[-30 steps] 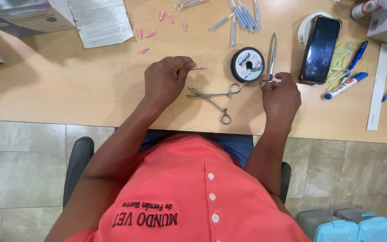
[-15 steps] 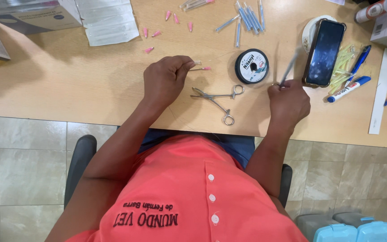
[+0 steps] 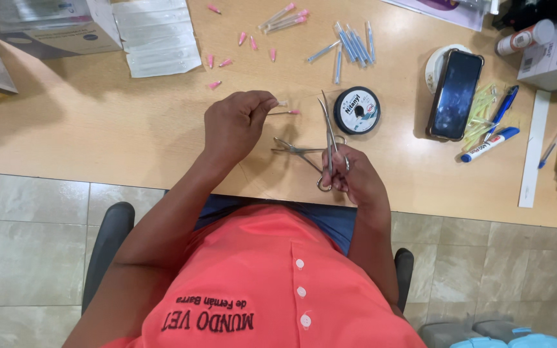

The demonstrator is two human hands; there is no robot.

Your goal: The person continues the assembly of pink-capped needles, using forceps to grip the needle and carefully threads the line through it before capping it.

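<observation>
My left hand (image 3: 234, 124) pinches a thin needle with a pink hub (image 3: 286, 111) between thumb and fingertips, just above the wooden desk (image 3: 98, 135). My right hand (image 3: 354, 179) grips slim metal scissors (image 3: 327, 129) by the finger rings, blades pointing away from me toward a black thread spool (image 3: 356, 110). A second metal scissor-like instrument (image 3: 294, 151) lies flat on the desk between my hands, partly under the right one.
Loose pink-capped needles (image 3: 227, 62) and blue-capped ones (image 3: 354, 44) lie scattered at the back. A dark phone (image 3: 454, 95), markers (image 3: 490, 144), a white ruler (image 3: 531, 154) and boxes (image 3: 552, 55) sit right; paper packets (image 3: 156, 38) and a box (image 3: 46, 29) left.
My right hand has moved left and toward my body with the scissors, from beside the spool to over the instrument on the desk. The left hand stays put with the needle.
</observation>
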